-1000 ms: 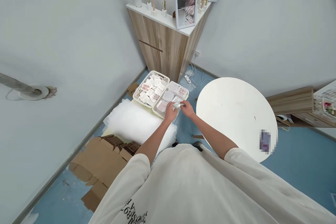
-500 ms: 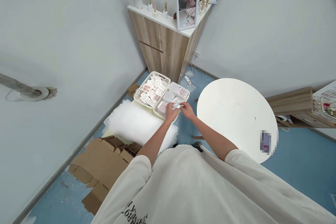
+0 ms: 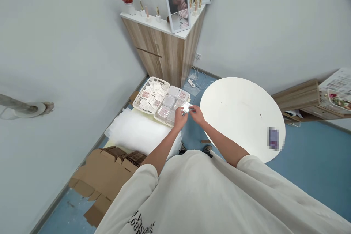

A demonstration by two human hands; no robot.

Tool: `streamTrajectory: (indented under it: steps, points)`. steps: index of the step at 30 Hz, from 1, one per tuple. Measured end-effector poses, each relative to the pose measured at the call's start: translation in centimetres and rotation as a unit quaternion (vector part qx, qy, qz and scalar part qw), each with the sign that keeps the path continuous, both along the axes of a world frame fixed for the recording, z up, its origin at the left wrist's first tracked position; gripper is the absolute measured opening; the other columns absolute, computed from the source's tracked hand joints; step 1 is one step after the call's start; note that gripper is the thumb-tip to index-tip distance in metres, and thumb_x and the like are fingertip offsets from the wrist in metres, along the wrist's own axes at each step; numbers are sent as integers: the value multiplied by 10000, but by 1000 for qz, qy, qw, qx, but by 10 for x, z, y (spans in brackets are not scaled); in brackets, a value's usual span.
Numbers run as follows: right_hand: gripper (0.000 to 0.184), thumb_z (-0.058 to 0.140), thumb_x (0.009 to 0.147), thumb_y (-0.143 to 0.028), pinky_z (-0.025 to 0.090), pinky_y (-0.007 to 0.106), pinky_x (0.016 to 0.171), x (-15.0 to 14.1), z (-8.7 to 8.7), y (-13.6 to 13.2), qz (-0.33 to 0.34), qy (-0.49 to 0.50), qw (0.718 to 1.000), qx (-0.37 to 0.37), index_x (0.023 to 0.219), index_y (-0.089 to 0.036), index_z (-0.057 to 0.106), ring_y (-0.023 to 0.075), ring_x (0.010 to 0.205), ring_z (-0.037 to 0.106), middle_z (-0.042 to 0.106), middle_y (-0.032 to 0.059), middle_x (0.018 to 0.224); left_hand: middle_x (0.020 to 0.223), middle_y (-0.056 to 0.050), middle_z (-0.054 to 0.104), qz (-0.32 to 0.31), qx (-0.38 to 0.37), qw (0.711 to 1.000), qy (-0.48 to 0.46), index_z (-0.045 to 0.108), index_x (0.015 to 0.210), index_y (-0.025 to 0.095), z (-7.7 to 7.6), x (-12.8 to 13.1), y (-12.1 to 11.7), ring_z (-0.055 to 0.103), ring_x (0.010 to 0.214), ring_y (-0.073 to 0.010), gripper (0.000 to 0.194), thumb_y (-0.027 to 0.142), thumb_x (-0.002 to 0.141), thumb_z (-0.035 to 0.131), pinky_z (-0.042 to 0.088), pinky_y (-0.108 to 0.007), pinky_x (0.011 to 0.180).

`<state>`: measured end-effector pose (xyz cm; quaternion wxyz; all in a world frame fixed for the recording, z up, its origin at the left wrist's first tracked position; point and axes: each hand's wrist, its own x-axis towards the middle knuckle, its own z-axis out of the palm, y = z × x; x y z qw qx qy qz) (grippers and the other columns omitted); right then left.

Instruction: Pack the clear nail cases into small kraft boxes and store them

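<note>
A small clear plastic box (image 3: 187, 107) with a pale, shiny top is held between my two hands, over the right edge of a white basket (image 3: 157, 117). My left hand (image 3: 180, 117) grips its left side, fingers closed. My right hand (image 3: 196, 114) pinches its right side with thumb and fingers. Several similar clear boxes (image 3: 163, 111) fill that basket, some showing pinkish contents. Beside it on the left, a second white basket (image 3: 137, 103) holds a heap of white printed cards (image 3: 150, 98). What lies inside the held box is too small to make out.
A round white table (image 3: 238, 113) stands at right, with a blurred purple item (image 3: 273, 138) on it. White foam sheets (image 3: 137, 131) and flattened cardboard (image 3: 104, 172) lie at left. Behind stands a wooden corner cabinet (image 3: 161, 51) with a picture frame (image 3: 178, 9). Cables (image 3: 195, 75) lie on the floor.
The clear box, held in both hands, has moved from above the basket's middle toward its right edge, uncovering a pinkish box beneath. The camera view has turned slightly right.
</note>
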<state>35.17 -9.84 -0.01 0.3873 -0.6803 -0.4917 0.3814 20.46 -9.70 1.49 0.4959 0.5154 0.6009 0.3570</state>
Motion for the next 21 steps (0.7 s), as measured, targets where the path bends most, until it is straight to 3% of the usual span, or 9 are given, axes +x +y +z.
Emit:
streamTrajectory:
  steps: [5, 9, 15, 21]
  points:
    - [309, 583, 774, -289, 509, 418, 1033, 56, 5, -29, -57, 9, 998, 10, 1056, -223, 691, 214, 1059, 642, 533, 95, 1332, 1364, -129, 534, -73, -7, 997, 6, 512, 1232, 221, 13, 54, -20, 603, 1192, -258, 455, 183, 798, 642, 512, -366, 922]
    - [323, 590, 790, -295, 519, 434, 1013, 112, 8, -63, -93, 18, 995, -20, 1095, -241, 681, 221, 1058, 648, 522, 89, 1353, 1395, -130, 534, -128, -45, 991, 7, 503, 1249, 226, 14, 107, -39, 589, 1223, -269, 469, 202, 802, 639, 520, -345, 874]
    - [342, 578, 809, -299, 535, 426, 980, 203, -1, -124, -147, 15, 988, -54, 1139, -250, 656, 213, 1045, 644, 523, 76, 1366, 1411, -106, 548, -206, -87, 975, 16, 499, 1267, 245, 4, 197, -76, 612, 1190, -247, 482, 221, 807, 641, 516, -336, 874]
    - [357, 575, 805, -290, 540, 408, 964, 288, -27, -187, -181, 18, 978, -106, 1151, -249, 651, 215, 1068, 632, 529, 76, 1371, 1417, -119, 552, -262, -148, 954, 16, 508, 1290, 241, -20, 283, -123, 620, 1174, -266, 519, 273, 803, 685, 516, -355, 880]
